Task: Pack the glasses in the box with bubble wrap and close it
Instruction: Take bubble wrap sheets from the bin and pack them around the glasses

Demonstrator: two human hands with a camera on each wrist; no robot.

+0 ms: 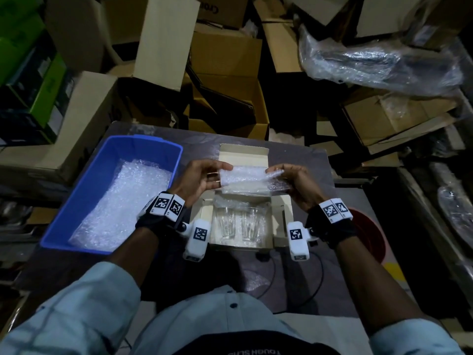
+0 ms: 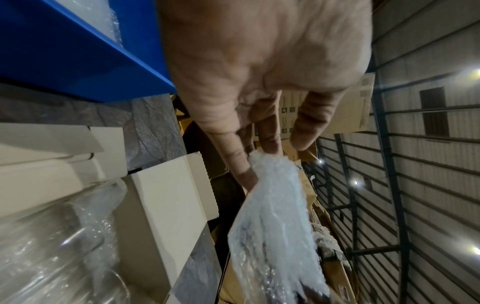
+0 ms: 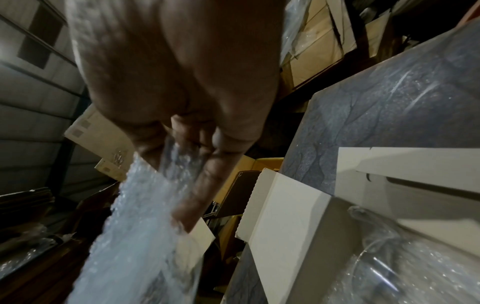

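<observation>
Above open box [image 1: 281,213] on bench [image 1: 302,160]: bubble wrap sheet [image 1: 244,179] stretched sideways, long way left to right. Left hand [image 1: 202,179] fingers pinch left end, right hand [image 1: 294,184] fingers pinch right end. Two glasses [image 1: 238,224] lie straight below in box, toward person. Both hands equally near.

My left hand [image 1: 202,179] and right hand [image 1: 298,184] are bare, no gloves. Each wrist wears a black band [image 1: 151,221] carrying white blocks [image 1: 167,206] printed with black-and-white square codes. A white camera pod [image 1: 197,239] with the same kind of code juts from each band on a small joint. My sleeves [image 1: 76,311] are pale blue, rolled at the forearm, and my shirt has dark buttons [image 1: 233,305].
</observation>
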